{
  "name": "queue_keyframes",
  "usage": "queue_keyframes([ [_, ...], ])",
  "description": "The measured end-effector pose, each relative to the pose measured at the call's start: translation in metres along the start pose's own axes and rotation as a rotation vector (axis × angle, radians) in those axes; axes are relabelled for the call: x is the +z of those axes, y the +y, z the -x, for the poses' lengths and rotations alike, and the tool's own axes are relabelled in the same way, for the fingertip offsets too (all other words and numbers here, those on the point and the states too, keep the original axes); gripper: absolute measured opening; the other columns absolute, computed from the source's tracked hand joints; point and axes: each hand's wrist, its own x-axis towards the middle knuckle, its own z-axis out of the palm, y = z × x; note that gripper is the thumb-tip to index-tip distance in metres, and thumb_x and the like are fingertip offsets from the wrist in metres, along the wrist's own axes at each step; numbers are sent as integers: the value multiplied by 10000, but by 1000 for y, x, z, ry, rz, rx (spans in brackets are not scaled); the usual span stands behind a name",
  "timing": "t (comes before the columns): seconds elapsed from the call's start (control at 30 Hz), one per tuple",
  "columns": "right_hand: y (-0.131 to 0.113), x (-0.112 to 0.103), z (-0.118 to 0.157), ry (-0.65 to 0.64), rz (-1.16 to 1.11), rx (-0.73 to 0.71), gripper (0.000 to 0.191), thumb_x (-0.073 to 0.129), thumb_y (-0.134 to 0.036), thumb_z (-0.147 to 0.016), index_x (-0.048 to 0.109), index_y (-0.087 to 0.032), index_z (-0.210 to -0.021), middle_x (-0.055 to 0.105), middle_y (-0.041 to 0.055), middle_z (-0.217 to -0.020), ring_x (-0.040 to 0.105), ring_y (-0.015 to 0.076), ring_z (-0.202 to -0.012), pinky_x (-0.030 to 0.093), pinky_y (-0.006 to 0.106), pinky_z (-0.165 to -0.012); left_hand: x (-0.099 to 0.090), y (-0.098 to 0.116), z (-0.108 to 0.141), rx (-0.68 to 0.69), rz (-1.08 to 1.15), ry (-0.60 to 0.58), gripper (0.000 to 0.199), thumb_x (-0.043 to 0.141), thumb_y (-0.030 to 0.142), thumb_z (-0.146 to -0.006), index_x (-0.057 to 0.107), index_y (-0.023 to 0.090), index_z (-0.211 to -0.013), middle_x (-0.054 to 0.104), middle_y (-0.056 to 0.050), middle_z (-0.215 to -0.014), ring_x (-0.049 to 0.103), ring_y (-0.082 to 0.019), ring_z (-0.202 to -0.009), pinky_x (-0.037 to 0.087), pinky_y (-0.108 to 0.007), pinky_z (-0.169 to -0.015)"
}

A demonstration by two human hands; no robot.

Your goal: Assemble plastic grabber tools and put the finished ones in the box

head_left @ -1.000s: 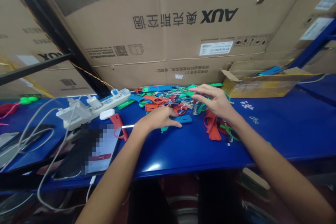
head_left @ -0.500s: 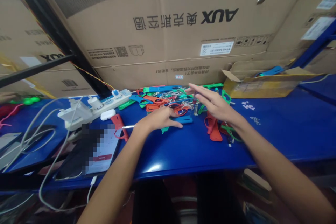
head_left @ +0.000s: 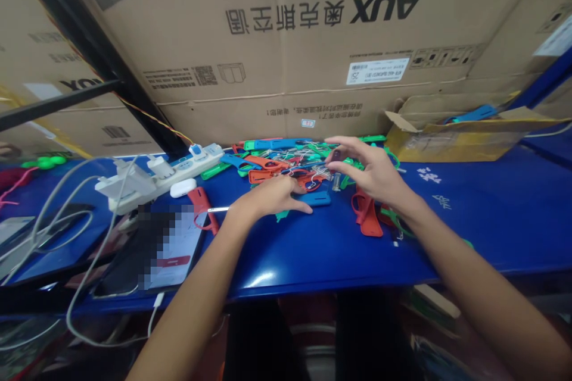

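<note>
Heap of coloured plastic pieces is lying on the blue table, its back side sitting close to a big cardboard box. Nearer than the heap, plain blue surface is reaching to the table's front edge, giving room between the forearms; right of the heap, more surface is running past some white writing. Red pieces are lying just nearer than the heap's right end, and a power strip is bordering its left end. Farther right of the heap, an open box is holding blue and green pieces, its flaps standing outward. The left hand is resting at the heap's near side, thumb spreading wide of the fingers beside a blue piece; whether the fingers are gripping anything, I cannot tell. The right hand is reaching over the heap's right part, thumb and forefinger standing narrowly apart, a small dark thing showing between them; whether it is being held, I cannot tell.
</note>
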Motion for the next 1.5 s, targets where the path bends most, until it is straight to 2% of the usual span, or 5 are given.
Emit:
queue_keyframes([
  [0.43, 2, -2, -1, 97, 24, 23, 200, 685, -378, -905, 760, -287, -1066, 718, 29, -931, 662, 211, -866, 531, 413, -868, 0, -1, 0, -28, 14, -15, 425, 698, 604, -816, 735, 186, -883, 748, -52, -872, 671, -218, -831, 453, -283, -741],
  [0.6, 5, -2, -1, -14, -25, 31, 384, 489, -329, -1015, 599, -307, -1381, 688, 51, -1252, 639, 222, -1118, 497, 438, -990, 1, -2, 0, -29, 3, -3, 437, 699, 609, -814, 747, 186, -913, 744, -50, -873, 669, -208, -814, 443, -279, -733],
  [1.1, -2, -2, 0, -2, -167, 150, 395, 535, -374, -993, 612, -289, -1371, 748, 35, -1074, 697, 190, -907, 541, 402, -873, 2, -3, 0, -2, -24, -3, 430, 661, 604, -853, 696, 179, -797, 691, -25, -770, 592, -167, -673, 380, -272, -627],
  [1.27, 2, -3, -1, 114, 66, 73, 214, 652, -423, -922, 781, -259, -969, 725, 29, -871, 663, 201, -827, 520, 383, -806, 3, -3, -1, 0, -30, -1, 428, 650, 598, -862, 707, 175, -840, 701, -38, -791, 615, -181, -711, 395, -272, -637],
  [1.5, 6, -3, -1, -50, -164, 188, 428, 519, -391, -1002, 571, -287, -1414, 722, 33, -1151, 684, 183, -990, 529, 377, -918, 4, -6, -2, 1, -48, 5, 421, 635, 591, -879, 683, 178, -813, 696, -34, -798, 609, -172, -701, 382, -278, -639],
])
